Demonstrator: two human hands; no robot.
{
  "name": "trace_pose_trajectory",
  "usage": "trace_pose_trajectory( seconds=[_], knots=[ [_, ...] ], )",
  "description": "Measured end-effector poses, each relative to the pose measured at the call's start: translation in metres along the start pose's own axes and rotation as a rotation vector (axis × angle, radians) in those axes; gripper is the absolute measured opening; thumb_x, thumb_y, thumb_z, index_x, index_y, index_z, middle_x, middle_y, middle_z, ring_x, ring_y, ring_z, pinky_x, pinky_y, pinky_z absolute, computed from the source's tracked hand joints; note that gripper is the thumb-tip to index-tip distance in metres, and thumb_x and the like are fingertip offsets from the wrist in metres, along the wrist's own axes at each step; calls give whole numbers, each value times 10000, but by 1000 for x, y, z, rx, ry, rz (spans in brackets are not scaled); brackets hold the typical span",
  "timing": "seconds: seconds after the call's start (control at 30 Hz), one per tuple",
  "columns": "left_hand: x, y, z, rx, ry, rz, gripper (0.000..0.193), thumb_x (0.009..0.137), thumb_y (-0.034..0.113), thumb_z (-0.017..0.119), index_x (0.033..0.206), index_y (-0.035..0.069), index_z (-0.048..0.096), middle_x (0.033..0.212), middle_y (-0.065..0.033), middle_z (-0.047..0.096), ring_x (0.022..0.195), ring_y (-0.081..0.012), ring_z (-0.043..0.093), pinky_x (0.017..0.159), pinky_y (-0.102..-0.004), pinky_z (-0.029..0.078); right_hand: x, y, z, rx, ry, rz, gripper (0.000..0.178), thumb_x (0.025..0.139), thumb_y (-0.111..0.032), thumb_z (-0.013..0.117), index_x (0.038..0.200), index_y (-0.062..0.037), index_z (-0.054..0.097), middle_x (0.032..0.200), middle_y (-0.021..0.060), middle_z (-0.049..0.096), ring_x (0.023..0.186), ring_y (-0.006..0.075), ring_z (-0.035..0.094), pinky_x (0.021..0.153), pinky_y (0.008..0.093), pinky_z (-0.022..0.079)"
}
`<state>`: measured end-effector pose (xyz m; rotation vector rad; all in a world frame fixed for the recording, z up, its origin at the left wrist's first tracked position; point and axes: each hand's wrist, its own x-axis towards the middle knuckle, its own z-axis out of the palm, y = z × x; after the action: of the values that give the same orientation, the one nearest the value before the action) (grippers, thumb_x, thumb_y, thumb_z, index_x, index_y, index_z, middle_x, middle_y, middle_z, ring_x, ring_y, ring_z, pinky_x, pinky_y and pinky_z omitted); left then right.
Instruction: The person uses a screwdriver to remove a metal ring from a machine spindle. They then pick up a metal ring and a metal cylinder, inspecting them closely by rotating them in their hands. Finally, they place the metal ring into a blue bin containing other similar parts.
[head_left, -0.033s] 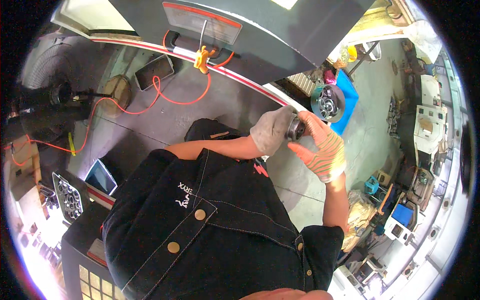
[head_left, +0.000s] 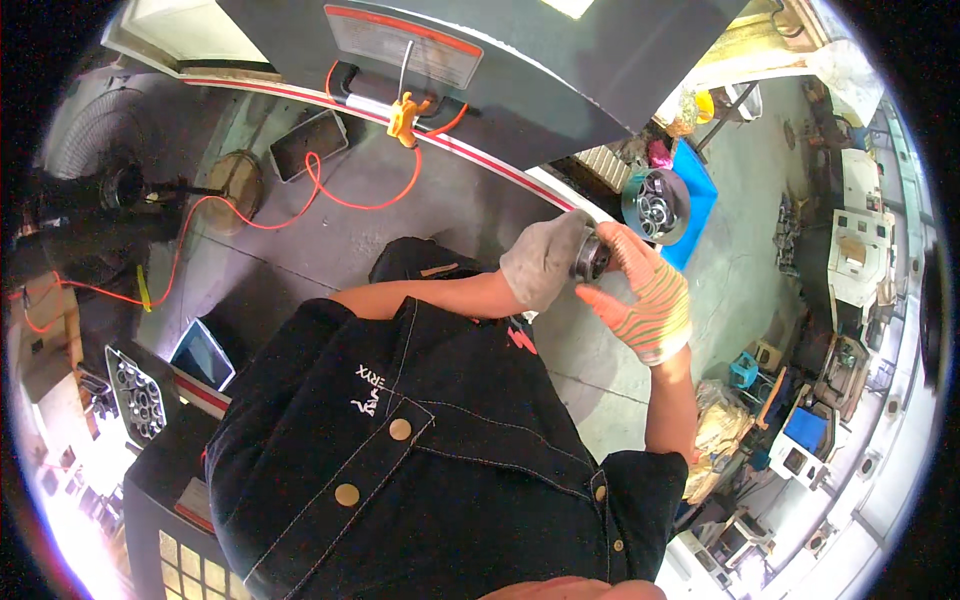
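My left hand [head_left: 545, 262], in a grey work glove, is closed around a dark, round, ring-like metal part [head_left: 593, 259], whose open end faces right. My right hand [head_left: 645, 297] wears an orange glove with green stripes. Its fingers and thumb are spread around the right side of the part. The fingertips are close to the upper rim, and whether they touch it cannot be made out; the thumb stands apart below. Just beyond the right hand is a round metal container [head_left: 682, 215] holding several shiny metal rings [head_left: 655, 203].
Ahead stands a dark grey machine panel [head_left: 560, 80] with a handle, where a yellow air gun [head_left: 403, 120] hangs on a coiled orange hose [head_left: 370, 207]. A blue sheet [head_left: 700, 190] lies beyond the container. On the left are a fan [head_left: 105, 150] and a tray of rings [head_left: 135, 392].
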<state>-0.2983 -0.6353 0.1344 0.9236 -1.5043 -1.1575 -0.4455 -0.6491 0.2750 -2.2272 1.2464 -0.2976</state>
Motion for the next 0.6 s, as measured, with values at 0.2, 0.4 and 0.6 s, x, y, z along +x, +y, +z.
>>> trace_pose_trajectory(
  seconds=[0.2,0.4,0.6],
  knots=[
    [16,34,-9,-426,77,-121,348,971,287,409,1190,24,474,858,-128,591,763,-225,593,711,-365,476,-1,13,5,0,202,-139,725,650,-210,824,1302,-78,534,1239,132,579,1081,303,587,914,375,481],
    [17,23,-6,-285,84,195,503,814,175,598,1268,31,435,1059,-166,573,873,-255,605,779,-361,487,-7,8,3,209,165,53,741,645,-239,836,1305,-83,538,1266,140,561,1068,301,591,877,363,496],
    [23,43,-14,-320,-85,-79,486,817,186,589,1258,33,452,974,-155,605,810,-262,616,755,-364,491,-6,9,5,-88,205,-66,679,640,-255,821,1248,-81,573,1178,141,585,1020,305,593,864,385,487]
  ],
)
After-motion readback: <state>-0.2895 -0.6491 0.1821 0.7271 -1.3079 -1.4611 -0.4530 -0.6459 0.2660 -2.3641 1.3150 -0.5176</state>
